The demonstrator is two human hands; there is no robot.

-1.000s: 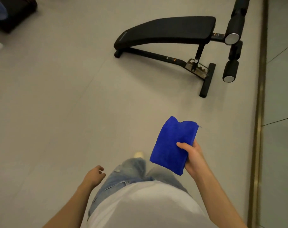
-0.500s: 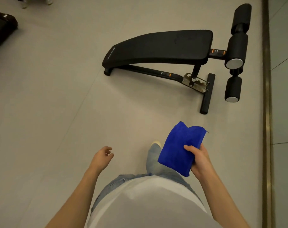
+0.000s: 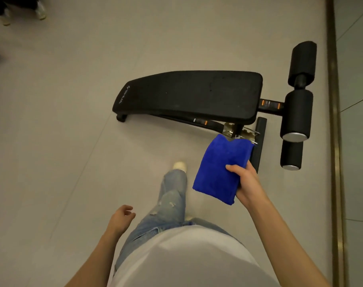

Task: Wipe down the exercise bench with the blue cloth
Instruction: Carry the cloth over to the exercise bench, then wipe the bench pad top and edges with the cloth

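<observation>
Far left, up in the corner, someone else's pale shoes [image 3: 41,14] stand on the grey floor [image 3: 52,121], well apart from the action. Coming across, the left hand [image 3: 120,219] hangs low beside the hip, fingers loosely curled, nothing in it. Next to it a leg in faded jeans [image 3: 172,195] is stretched forward, a light shoe [image 3: 179,165] at its tip, with a white shirt [image 3: 186,255] filling the bottom of the view. Ahead lies the exercise bench [image 3: 189,96], its long black pad running left to right, the low end to the left, the raised end to the right. Now the blue cloth [image 3: 220,172]: folded into a thick rectangle, held up in the air on the near side of the bench, its top edge overlapping the metal bracket under the pad in this view, clear of the pad itself. The right hand [image 3: 249,183] grips it along the right edge, thumb pressed on top, the fingers tucked underneath and out of sight. Further right, black foam rollers [image 3: 296,114] stick out from the bench's raised end, and beyond them a brass-coloured strip [image 3: 334,141] runs along the floor.
</observation>
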